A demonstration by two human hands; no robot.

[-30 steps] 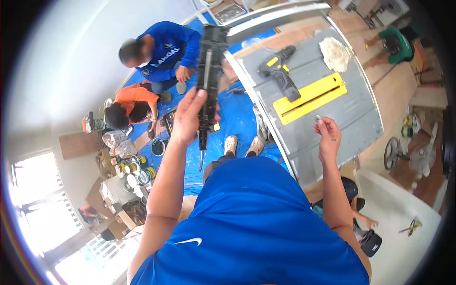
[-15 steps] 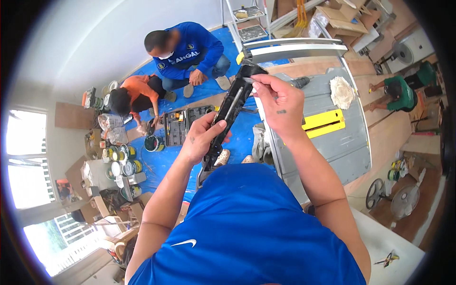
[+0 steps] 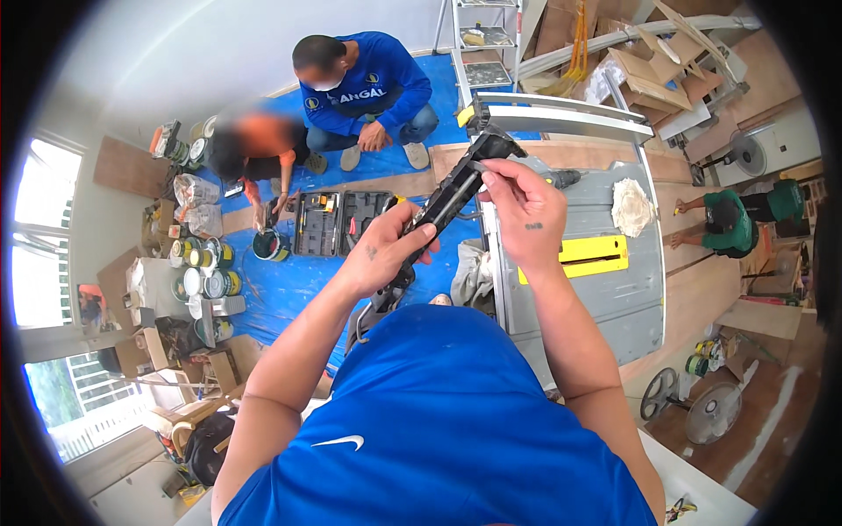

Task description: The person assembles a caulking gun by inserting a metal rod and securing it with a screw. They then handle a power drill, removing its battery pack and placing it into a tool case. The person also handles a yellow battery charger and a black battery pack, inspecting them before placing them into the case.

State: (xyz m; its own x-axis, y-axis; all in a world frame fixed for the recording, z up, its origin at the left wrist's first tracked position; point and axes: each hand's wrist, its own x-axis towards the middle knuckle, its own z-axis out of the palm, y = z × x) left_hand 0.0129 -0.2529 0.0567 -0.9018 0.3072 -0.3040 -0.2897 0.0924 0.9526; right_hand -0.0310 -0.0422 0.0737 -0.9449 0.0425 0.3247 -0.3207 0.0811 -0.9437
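My left hand (image 3: 386, 250) is wrapped round a long black tool (image 3: 443, 206) with a slotted metal rail, much like a nail gun's magazine. The tool slants across in front of me, its yellow-tipped upper end close to the saw's fence rail. At that upper end my right hand (image 3: 526, 206) pinches a thin grey strip (image 3: 478, 167) between thumb and fingers, against the slot. The strip is small and mostly covered by the fingers. To the right lies the grey table saw (image 3: 579, 302) with a yellow throat plate (image 3: 586, 256).
On the saw sit a crumpled cream cloth (image 3: 632, 208) and a drill (image 3: 561, 179). A person in blue (image 3: 373, 88) squats ahead, beside one in orange (image 3: 263, 145). An open tool case (image 3: 338, 223) rests on blue sheeting. Paint cans (image 3: 210, 282) stand left; a stepladder (image 3: 487, 53) stands behind.
The tool and my right hand have shifted slightly right and down in view. The right fingers stay at the slot, and my left hand keeps its hold. The whole view has moved a little.
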